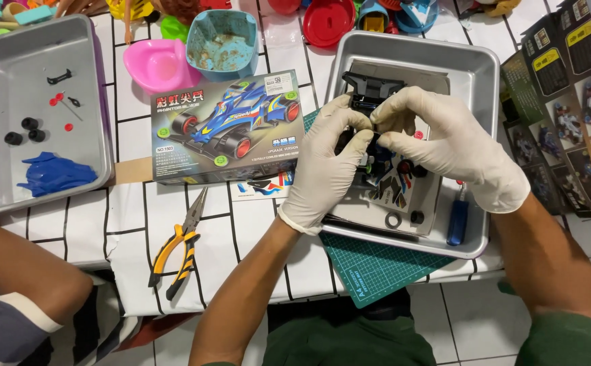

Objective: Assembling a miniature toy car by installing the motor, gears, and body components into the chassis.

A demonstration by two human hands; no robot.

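Observation:
Both my hands wear white gloves and meet over a metal tray (475, 71) on the right. My left hand (326, 163) and my right hand (448, 146) pinch a black toy car chassis (370, 88) between their fingertips, holding it just above the tray. Under the hands lies a sticker sheet (394, 193) with small black wheels (416, 217) beside it. A blue-handled tool (457, 222) lies in the tray by my right wrist.
A toy race car box (227, 129) lies left of my hands. Yellow-handled pliers (180, 247) rest nearer the table edge. A second tray (95, 81) at left holds a blue car body (54, 175) and small parts. Another person's arm (24, 271) is at lower left. Bowls stand at the back.

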